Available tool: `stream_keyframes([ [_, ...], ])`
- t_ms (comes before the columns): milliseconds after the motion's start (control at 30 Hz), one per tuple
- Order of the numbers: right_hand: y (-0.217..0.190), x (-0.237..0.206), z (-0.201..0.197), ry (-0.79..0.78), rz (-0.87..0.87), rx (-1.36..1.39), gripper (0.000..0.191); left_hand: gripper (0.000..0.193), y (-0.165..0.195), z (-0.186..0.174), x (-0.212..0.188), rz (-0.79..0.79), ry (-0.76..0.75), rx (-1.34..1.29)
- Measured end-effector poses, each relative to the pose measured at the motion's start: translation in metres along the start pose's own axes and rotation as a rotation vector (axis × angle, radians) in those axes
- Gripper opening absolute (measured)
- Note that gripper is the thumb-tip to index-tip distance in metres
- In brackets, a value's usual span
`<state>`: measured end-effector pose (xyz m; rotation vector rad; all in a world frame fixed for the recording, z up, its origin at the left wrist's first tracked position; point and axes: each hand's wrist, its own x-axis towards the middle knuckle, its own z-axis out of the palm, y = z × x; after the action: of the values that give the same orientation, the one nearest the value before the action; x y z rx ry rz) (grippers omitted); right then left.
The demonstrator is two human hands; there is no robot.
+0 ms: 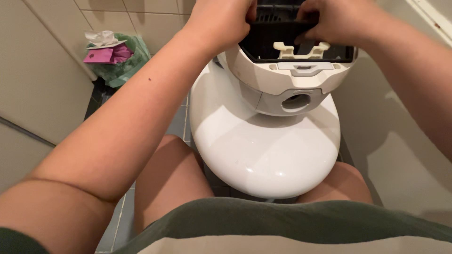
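A white vacuum cleaner body [278,82] with a round hose port on its front rests on a closed white toilet lid [254,150]. Its top is open, showing a dark compartment with a cream plastic holder [301,48]. My left hand [221,21] grips the left edge of a black flat part [278,26] at the back of that compartment. My right hand [336,21] pinches the same black part on its right side. Both forearms reach forward over the lid.
A green bag [125,59] holding a pink packet and white paper lies on the dark tiled floor at the left, against a tiled wall. A beige wall runs along the right. My bare knees flank the toilet.
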<state>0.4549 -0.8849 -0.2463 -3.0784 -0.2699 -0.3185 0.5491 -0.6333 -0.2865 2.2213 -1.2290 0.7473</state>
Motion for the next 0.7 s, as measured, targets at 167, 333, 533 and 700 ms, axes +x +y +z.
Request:
stream_keyframes([
  [167, 0.005, -0.001, -0.008, -0.069, 0.104, 0.055, 0.039, 0.017, -0.005, 0.007, 0.005, 0.122, 0.150, 0.089],
  [333, 0.011, -0.001, -0.001, 0.040, 0.001, 0.134, 0.021, 0.019, 0.000, 0.014, 0.004, 0.070, 0.106, 0.119],
  [533, 0.013, -0.003, 0.007, -0.030, 0.033, 0.133, 0.022, 0.019, 0.009, 0.014, 0.001, 0.096, 0.093, 0.116],
  [700, 0.010, -0.008, 0.001, -0.060, 0.014, 0.181, 0.029, 0.016, 0.009, 0.008, 0.001, 0.088, 0.080, 0.101],
])
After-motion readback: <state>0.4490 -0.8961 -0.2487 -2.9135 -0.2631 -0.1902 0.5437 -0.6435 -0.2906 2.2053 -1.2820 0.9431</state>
